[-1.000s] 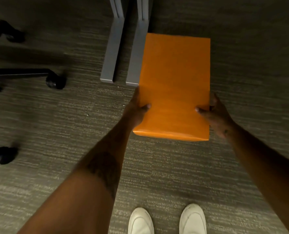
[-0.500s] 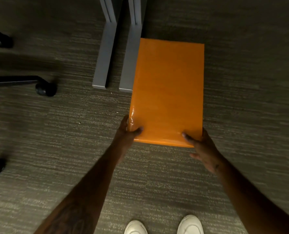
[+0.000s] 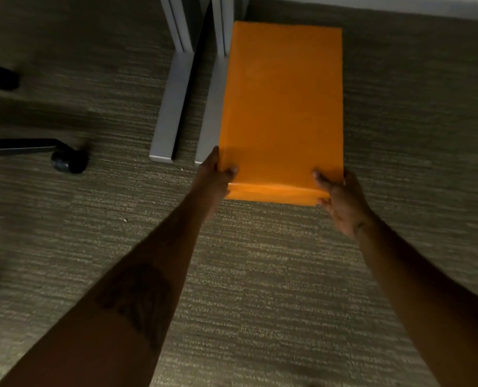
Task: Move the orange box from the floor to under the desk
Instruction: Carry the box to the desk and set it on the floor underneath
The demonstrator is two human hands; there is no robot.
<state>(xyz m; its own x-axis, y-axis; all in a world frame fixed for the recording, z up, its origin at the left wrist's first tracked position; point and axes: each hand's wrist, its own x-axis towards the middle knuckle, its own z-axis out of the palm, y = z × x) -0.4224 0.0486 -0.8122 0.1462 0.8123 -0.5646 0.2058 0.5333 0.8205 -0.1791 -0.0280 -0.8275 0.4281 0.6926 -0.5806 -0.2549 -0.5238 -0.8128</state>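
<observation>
Carpeted floor (image 3: 260, 275) carries the rigid, smooth-faced orange box (image 3: 282, 107); left hand (image 3: 214, 177) and right hand (image 3: 341, 202) clasp its near corners, likely the best hold.

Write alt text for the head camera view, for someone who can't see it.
Seen from above, a person's left hand and right hand grip the near corners of a long orange box over grey carpet. The box lies beside two grey desk legs; a black chair caster sits at far left.
</observation>
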